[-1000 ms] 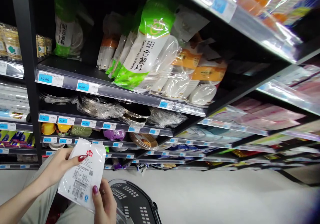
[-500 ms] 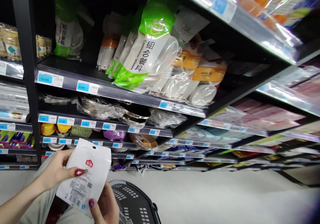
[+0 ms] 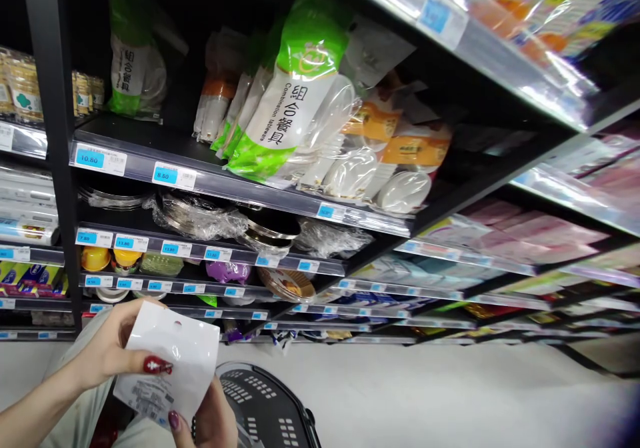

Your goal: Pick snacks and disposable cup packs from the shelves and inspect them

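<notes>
A white packet (image 3: 185, 348) with a hang hole and small printing on its lower part is held low in front of me, tilted. My left hand (image 3: 117, 348) grips its left side, thumb flat across the front and fingers behind. At the lower right edge, my right hand (image 3: 213, 415) pinches it, the thumb in front and the other fingers behind. What the packet contains is hidden. Just beyond my right hand, a black shopping basket (image 3: 295, 395) with slotted sides stands low by my legs.
Dark shelves ahead hold green-and-white tableware packs (image 3: 300, 95) and bags of white spoons (image 3: 353, 168). Under them lie plastic-wrapped metal plates (image 3: 197, 215) and a purple item (image 3: 229, 271). Price labels (image 3: 174, 176) line the shelf edges. Pale floor (image 3: 400, 388) extends to the right.
The packet's top has tipped and sunk a little, and its red logo no longer shows. Both hands keep hold of it. The shelves look nearly the same.
</notes>
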A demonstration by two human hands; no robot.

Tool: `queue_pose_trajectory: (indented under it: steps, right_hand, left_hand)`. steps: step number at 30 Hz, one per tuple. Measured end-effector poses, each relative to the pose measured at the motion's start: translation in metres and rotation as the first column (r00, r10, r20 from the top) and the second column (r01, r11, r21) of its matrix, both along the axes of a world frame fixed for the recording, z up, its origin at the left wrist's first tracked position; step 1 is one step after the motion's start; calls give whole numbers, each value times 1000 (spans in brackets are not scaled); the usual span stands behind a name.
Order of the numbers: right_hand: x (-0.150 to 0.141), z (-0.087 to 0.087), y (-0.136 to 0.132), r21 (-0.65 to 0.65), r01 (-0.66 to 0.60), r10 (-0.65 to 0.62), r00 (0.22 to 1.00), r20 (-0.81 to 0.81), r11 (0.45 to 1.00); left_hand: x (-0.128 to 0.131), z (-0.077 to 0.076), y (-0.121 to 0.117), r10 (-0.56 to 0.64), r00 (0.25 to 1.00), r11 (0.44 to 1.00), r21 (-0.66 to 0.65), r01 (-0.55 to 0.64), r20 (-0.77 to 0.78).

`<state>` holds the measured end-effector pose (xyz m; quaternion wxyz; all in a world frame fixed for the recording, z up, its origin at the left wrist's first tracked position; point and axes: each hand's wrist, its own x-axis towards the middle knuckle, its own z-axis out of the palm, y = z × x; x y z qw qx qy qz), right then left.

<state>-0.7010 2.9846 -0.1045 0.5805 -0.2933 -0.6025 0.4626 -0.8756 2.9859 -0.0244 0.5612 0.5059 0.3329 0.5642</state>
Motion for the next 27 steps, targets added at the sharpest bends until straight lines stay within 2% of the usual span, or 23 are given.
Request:
queue_pose_trajectory:
  steps: [4,7,9,12,15,17,21,23,27]
  right_hand:
    - [-6,-2,0,-34,-50,48,997,-69,998]
    - [-4,-11,4,-77,-62,59,998,-39,995]
    - [-2,-23,8,-139,-101,106,994,28,985]
    - [-2,-45,14,-268,-146,181,977,109,952]
    - [-4,-62,20,-320,-95,133,986,99,943]
    - [-4,-63,23,-300,-67,92,993,70,952]
    - [-4,-52,22,-220,-15,15,1000,-4,975]
    - [-7,-47,17,-187,27,-26,1000,8,982]
    - [-25,-55,-3,-152,122,-111,991,77,981]
  left_hand:
    - [0,-3,0,61,998,998,-6,-61,14]
    - [0,-15,6,103,995,995,-15,-103,-5]
    - [0,-32,14,139,990,989,-56,-138,13]
    - [3,-67,27,185,982,975,-138,-177,49]
    - [8,-99,31,181,982,970,-175,-170,47]
    - [14,-112,28,168,984,972,-177,-156,55]
    - [23,-119,14,180,981,975,-144,-168,76]
    - [22,-121,5,180,981,979,-108,-172,70]
    - [8,-129,-11,167,984,985,-54,-164,56]
